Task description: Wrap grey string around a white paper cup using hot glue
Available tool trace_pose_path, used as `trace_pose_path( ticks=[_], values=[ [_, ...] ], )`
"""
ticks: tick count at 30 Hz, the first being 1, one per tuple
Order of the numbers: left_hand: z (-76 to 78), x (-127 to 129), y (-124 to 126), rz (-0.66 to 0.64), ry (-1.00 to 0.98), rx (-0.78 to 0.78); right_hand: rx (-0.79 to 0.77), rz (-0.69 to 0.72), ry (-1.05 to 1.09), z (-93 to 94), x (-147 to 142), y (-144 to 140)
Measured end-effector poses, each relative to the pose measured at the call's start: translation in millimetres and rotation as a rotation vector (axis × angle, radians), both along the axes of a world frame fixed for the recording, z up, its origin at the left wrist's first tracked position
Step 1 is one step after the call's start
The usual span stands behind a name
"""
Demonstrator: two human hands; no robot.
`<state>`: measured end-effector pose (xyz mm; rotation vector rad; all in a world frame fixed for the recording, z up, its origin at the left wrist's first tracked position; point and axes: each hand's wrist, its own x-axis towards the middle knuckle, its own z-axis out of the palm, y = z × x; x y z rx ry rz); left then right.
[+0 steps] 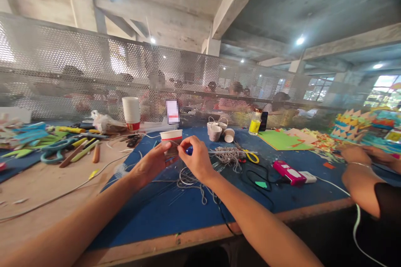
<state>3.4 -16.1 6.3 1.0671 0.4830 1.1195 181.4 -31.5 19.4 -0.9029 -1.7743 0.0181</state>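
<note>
Holding paper cup (171, 134) over blue mat (134, 225): left hand (152, 162) wrapped around its side, right hand (198, 159) beside it, fingertips pinched together on a thin strand (174, 143). Tangled cord (227, 155) to the right; cord-covered cups (215, 132) behind, yellow-handled scissors (252, 157) nearby.

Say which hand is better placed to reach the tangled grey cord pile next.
Probably the right: the left hand supports the white, red-banded paper cup, while the right hand, though at its side, is nearer the cord pile.
</note>
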Motion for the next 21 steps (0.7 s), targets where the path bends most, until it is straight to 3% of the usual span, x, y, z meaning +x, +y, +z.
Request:
trace_pose_path(
  ticks=[6, 21],
  values=[
    [-3.8, -1.3, 4.3, -0.030, 0.021, -0.025, -0.052, 0.088, 0.121, 2.7, 2.5, 2.2],
    [-4.0, 1.3, 2.1, 0.024, 0.101, -0.007, -0.065, 0.096, 0.188, 2.3, 6.8, 7.9]
  ],
)
